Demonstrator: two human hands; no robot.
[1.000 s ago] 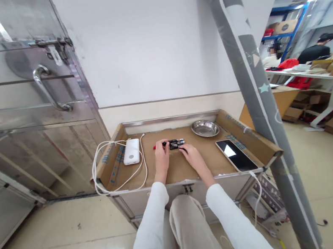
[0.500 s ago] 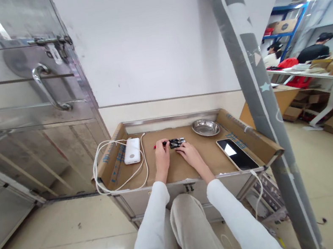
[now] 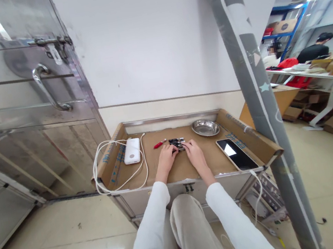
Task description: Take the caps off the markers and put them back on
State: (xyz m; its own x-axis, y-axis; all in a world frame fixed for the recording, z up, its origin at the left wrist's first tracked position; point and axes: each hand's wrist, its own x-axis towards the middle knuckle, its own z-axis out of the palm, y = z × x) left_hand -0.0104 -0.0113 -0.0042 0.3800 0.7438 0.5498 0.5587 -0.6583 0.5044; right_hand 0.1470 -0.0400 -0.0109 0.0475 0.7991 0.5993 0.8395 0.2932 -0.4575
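Several short black sticks with silvery ends point(image 3: 176, 140) lie side by side on the brown cardboard lining; their exact kind is too small to make out. My left hand point(image 3: 166, 158) has its fingers closed at the left end of the nearest sticks. At the right end, my right hand point(image 3: 194, 152) pinches with thumb and fingers, and the fingertips partly cover the row. Left of the row lies a slim red tool point(image 3: 159, 144) with a narrow end pointing right, touched by neither hand.
A white power bank point(image 3: 131, 151) with a looped white cable is at the left. On the right are a shiny metal dish point(image 3: 206, 128) and a phone point(image 3: 236, 154). Cardboard walls edge the cart top. A grey wrapped roll point(image 3: 249, 62) leans beside it. Two people are in the background.
My left hand has moved right and nearer to me, away from the red tool, which now shows in full. My right hand has shifted slightly right. Both now meet at the row's near side.
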